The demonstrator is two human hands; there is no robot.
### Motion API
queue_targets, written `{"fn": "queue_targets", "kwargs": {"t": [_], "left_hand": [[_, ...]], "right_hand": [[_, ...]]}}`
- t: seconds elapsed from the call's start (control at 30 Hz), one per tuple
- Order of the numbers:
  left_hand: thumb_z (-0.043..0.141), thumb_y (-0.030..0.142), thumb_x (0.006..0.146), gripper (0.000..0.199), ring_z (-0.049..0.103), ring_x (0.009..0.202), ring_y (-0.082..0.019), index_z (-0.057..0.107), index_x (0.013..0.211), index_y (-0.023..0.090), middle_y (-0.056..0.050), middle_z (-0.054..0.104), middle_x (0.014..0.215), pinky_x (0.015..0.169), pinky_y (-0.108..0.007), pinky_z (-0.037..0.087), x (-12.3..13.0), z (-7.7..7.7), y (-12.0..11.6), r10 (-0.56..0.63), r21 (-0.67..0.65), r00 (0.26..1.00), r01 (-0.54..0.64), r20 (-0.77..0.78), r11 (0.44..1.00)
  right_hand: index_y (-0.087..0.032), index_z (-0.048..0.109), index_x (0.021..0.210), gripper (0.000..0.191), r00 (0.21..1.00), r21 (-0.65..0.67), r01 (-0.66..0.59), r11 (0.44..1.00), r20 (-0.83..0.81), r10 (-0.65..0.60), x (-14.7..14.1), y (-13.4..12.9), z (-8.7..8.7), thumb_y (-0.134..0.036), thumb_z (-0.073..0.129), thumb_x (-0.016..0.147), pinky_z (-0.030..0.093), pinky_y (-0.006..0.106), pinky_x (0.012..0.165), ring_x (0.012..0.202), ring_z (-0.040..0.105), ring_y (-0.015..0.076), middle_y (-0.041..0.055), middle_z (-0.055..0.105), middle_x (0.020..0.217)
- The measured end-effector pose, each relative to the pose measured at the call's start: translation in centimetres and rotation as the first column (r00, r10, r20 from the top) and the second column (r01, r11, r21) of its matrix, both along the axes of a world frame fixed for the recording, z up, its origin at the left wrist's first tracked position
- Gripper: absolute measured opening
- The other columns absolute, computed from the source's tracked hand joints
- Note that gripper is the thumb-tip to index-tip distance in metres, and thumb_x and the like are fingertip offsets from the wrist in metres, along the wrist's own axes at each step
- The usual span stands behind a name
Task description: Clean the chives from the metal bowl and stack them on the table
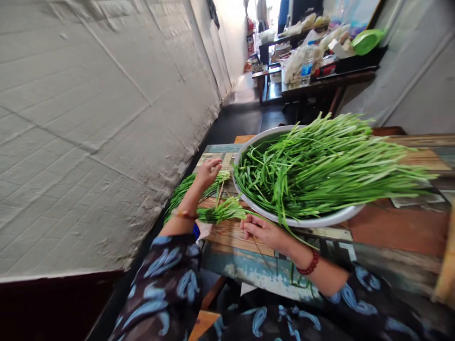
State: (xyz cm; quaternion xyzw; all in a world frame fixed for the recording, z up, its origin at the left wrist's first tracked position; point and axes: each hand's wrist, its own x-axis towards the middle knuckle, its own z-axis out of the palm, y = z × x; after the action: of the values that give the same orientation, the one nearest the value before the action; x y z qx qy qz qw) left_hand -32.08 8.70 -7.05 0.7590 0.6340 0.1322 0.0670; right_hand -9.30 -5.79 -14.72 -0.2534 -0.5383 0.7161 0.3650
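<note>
Beside the heaped basin (327, 221); right fingers (249, 228) curled, left fingers (213, 164) half-bent near green bundles (227, 209); grips unclear

A black fabric garment (260, 320) printed with light-blue paisley teardrops has matching loose sleeves (161, 272) ending on the forearms. A dark-red, round-beaded bracelet (312, 265) circles the right hand's (263, 232) wrist; a slim reddish-brown and yellowish bracelet (184, 214), the left hand's (209, 172).
</note>
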Motion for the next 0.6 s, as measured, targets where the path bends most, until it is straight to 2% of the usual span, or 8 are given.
{"fn": "queue_targets", "kwargs": {"t": [0.03, 0.1, 0.17, 0.23, 0.3, 0.43, 0.5, 0.6], "left_hand": [[0.036, 0.041, 0.1, 0.052, 0.062, 0.122, -0.023, 0.064, 0.132, 0.01, -0.017, 0.068, 0.127, 0.108, -0.035, 0.046, 0.4, 0.7, -2.2, -0.041, -0.002, 0.998, 0.041, 0.047, 0.999], [0.035, 0.055, 0.1, 0.061, 0.065, 0.119, -0.025, 0.067, 0.128, 0.012, -0.015, 0.072, 0.124, 0.108, -0.036, 0.047, 0.9, 1.8, -6.9, -0.147, -0.097, 0.943, 0.183, 0.3, 0.978], [0.041, 0.065, 0.095, 0.064, 0.066, 0.117, -0.028, 0.073, 0.119, 0.016, -0.013, 0.074, 0.12, 0.107, -0.039, 0.048, 1.2, 2.3, -11.2, -0.149, -0.209, 0.924, 0.233, 0.352, 0.95], [0.042, 0.071, 0.091, 0.066, 0.069, 0.108, -0.031, 0.077, 0.105, 0.017, -0.012, 0.077, 0.11, 0.102, -0.043, 0.052, 1.4, 2.7, -14.7, -0.083, -0.22, 0.933, 0.168, 0.35, 0.961], [0.047, 0.071, 0.088, 0.063, 0.07, 0.104, -0.032, 0.078, 0.099, 0.018, -0.013, 0.078, 0.108, 0.1, -0.045, 0.053, 1.6, 2.9, -17.0, -0.018, -0.13, 0.927, 0.072, 0.375, 0.989], [0.058, 0.06, 0.085, 0.043, 0.071, 0.097, -0.03, 0.078, 0.093, 0.023, -0.008, 0.079, 0.101, 0.094, -0.042, 0.056, 3.3, 3.5, -18.7, 0.011, 0.063, 0.911, -0.04, 0.412, 0.997], [0.06, 0.053, 0.085, 0.034, 0.071, 0.09, -0.027, 0.077, 0.087, 0.023, -0.006, 0.078, 0.092, 0.087, -0.038, 0.057, 5.3, 3.7, -18.5, -0.049, 0.117, 0.921, 0.003, 0.387, 0.993], [0.056, 0.044, 0.088, 0.031, 0.069, 0.076, -0.023, 0.075, 0.079, 0.022, -0.005, 0.076, 0.08, 0.073, -0.033, 0.056, 9.3, 3.5, -17.6, -0.182, 0.071, 0.924, 0.168, 0.336, 0.983]], "right_hand": [[-0.022, 0.058, 0.084, 0.041, 0.999, -0.026, -0.015, 1.0, -0.035, 0.015, -0.1, -0.1, 0.2, -0.063, 0.061, 0.088, 0.05, 0.031, 0.078, 0.069, 0.056, 0.0154, -0.0008, 0.059, 0.068], [-0.021, 0.058, 0.084, 0.037, 0.997, -0.047, -0.027, 0.999, -0.07, 0.024, -0.2, -0.4, 0.6, -0.057, 0.063, 0.089, 0.049, 0.028, 0.074, 0.066, 0.055, 0.014, -0.0014, 0.06, 0.068], [-0.021, 0.059, 0.083, 0.03, 0.997, -0.044, -0.03, 0.999, -0.072, 0.027, -0.1, -1.0, 1.3, -0.049, 0.065, 0.09, 0.048, 0.027, 0.072, 0.066, 0.056, 0.0132, -0.0018, 0.061, 0.068], [-0.02, 0.061, 0.083, 0.022, 0.995, -0.033, -0.058, 0.998, -0.078, 0.056, 0.4, -1.7, 2.1, -0.04, 0.067, 0.091, 0.049, 0.026, 0.072, 0.066, 0.057, 0.0128, -0.0022, 0.063, 0.067], [-0.019, 0.063, 0.084, 0.017, 0.993, 0.0, -0.076, 0.997, -0.095, 0.076, 1.4, -2.5, 3.0, -0.034, 0.066, 0.091, 0.049, 0.026, 0.073, 0.066, 0.059, 0.0124, -0.0022, 0.065, 0.067], [-0.017, 0.066, 0.089, 0.014, 0.99, 0.139, -0.037, 0.99, -0.13, 0.056, 4.8, -3.9, 4.4, -0.03, 0.064, 0.092, 0.05, 0.025, 0.075, 0.068, 0.062, 0.012, -0.0011, 0.068, 0.07], [-0.016, 0.066, 0.094, 0.015, 0.994, 0.198, 0.031, 0.98, -0.112, -0.008, 6.8, -4.5, 4.6, -0.031, 0.062, 0.093, 0.05, 0.025, 0.072, 0.067, 0.061, 0.0117, -0.0007, 0.068, 0.071], [-0.016, 0.065, 0.091, 0.016, 0.983, 0.217, 0.18, 0.959, -0.022, -0.18, 9.6, -5.2, 4.5, -0.03, 0.057, 0.095, 0.049, 0.022, 0.058, 0.057, 0.058, 0.0105, -0.0013, 0.066, 0.068]]}}
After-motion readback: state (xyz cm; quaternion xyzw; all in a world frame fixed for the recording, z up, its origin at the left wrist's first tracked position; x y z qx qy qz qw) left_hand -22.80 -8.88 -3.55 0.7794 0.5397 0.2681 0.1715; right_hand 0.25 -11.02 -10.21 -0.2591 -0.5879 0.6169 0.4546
